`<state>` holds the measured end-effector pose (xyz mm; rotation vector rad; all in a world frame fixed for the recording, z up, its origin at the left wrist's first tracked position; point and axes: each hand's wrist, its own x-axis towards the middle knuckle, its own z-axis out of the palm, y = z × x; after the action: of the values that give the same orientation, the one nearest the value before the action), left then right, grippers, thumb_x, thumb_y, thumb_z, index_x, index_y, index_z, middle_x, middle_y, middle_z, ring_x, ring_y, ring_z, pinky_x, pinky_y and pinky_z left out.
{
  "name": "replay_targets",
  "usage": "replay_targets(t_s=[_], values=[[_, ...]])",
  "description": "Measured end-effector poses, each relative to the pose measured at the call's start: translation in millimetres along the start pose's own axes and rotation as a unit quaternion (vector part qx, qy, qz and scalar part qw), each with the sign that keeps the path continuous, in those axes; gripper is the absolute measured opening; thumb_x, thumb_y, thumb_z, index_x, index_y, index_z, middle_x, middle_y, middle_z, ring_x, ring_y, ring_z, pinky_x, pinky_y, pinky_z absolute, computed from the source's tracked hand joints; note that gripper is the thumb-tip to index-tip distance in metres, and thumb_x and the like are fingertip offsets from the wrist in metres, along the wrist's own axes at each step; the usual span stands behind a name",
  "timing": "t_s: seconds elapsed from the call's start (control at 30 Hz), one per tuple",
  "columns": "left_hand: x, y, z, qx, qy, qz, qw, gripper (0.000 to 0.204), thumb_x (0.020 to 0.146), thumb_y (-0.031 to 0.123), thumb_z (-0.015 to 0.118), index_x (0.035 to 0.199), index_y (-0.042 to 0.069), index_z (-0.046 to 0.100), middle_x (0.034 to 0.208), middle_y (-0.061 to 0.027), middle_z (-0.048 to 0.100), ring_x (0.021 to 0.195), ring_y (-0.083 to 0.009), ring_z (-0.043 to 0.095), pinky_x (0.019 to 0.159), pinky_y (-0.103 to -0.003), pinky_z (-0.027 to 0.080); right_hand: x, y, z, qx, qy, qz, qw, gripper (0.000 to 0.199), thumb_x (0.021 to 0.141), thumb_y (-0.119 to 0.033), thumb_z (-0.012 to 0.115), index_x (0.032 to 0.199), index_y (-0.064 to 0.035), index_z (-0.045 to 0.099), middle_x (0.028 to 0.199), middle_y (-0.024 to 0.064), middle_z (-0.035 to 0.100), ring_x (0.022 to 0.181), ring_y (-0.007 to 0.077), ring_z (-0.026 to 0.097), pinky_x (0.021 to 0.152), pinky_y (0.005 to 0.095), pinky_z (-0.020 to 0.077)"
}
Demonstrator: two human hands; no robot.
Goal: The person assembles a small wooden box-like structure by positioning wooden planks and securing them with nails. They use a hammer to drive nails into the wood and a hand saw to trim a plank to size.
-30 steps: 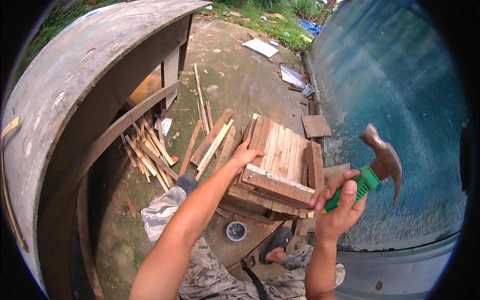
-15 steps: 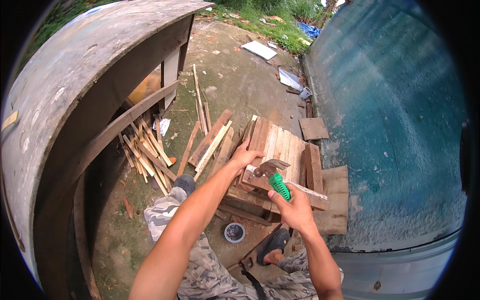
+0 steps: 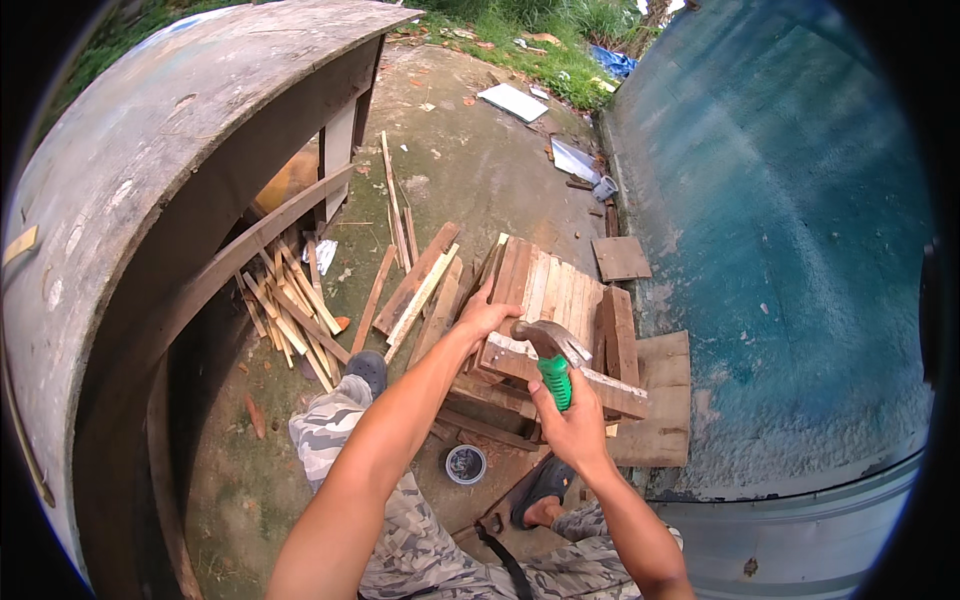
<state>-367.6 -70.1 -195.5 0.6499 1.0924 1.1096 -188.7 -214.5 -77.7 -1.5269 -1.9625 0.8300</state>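
In the head view, the right hand [image 3: 572,428] is clenched around the green ribbed grip of a claw hammer [image 3: 548,352], whose dull grey metal head rests on a pale, rough-sawn wooden batten [image 3: 600,385]. The hammer's long axis runs from the hand up and slightly left, away from the person, with the head at the far end and its curved claw turned to the right. The batten lies crosswise over the near edge of a slatted wooden crate [image 3: 550,300], sloping from upper left down to lower right; its face is scuffed and whitish against the warmer brown slats. The crate's slats run lengthwise away from the person, narrow and close together, with a darker plank along its right side. The left hand [image 3: 487,318] presses flat on the crate's near left corner, fingers spread over the slat ends and touching the left end of the batten; it grasps nothing. The crate stands on weathered boards [image 3: 660,430] just in front of the person's knees, in patterned camouflage trousers [image 3: 420,550]. A small round tin [image 3: 465,464] sits on the mossy concrete ground near the left knee. To the left lies a loose scatter of thin wood strips [image 3: 300,310] beside a large curved grey concrete form [image 3: 150,170]. A rough teal-painted wall [image 3: 780,250] rises on the right.
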Motion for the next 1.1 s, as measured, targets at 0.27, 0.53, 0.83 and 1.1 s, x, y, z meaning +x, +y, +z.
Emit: replay_targets(t_s=[0.27,0.53,0.83,1.1], values=[[3.0,-1.4,0.0,-0.021,-0.005,0.001,1.0,0.107,0.079,0.005,0.08,0.163,0.007,0.013,0.152,-0.0255,0.043,0.132,-0.0309,0.054,0.108,-0.037,0.046,13.7,-72.9,-51.7,0.217,0.047,0.005,0.975,0.027,0.103,-0.029,0.061,0.109,-0.0027,0.056,0.071,0.0054,0.056,0.054,0.0105,0.054,0.05,0.031,0.0483],[-0.9,-7.9,4.2,0.017,0.002,-0.005,1.0,0.107,0.081,0.006,0.078,0.164,0.009,0.01,0.149,-0.0212,0.05,0.134,-0.0289,0.051,0.113,-0.04,0.041,-4.3,-29.0,10.9,-0.087,-0.099,0.074,0.988,0.041,0.094,-0.033,0.069,0.107,0.0042,0.059,0.08,0.029,0.066,0.075,0.0456,0.067,0.069,0.0485,0.0498],[15.9,-12.8,-3.8,-0.01,-0.01,0.019,1.0,0.108,0.078,0.009,0.08,0.163,0.007,0.015,0.151,-0.0244,0.046,0.135,-0.0293,0.05,0.111,-0.038,0.043,-1.7,-40.3,4.0,-0.025,-0.027,0.063,0.997,0.033,0.095,-0.029,0.07,0.107,0.0005,0.063,0.071,0.0153,0.064,0.064,0.0235,0.061,0.064,0.0411,0.0492],[4.5,-4.7,0.0,-0.014,-0.003,0.007,1.0,0.106,0.08,0.004,0.077,0.163,0.006,0.01,0.147,-0.0259,0.049,0.126,-0.0303,0.058,0.104,-0.039,0.05,-6.2,-78.5,-23.4,0.411,0.301,-0.192,0.839,0.026,0.105,-0.027,0.056,0.115,-0.0036,0.053,0.068,0.0003,0.054,0.054,0.0089,0.054,0.051,0.0271,0.0485]])
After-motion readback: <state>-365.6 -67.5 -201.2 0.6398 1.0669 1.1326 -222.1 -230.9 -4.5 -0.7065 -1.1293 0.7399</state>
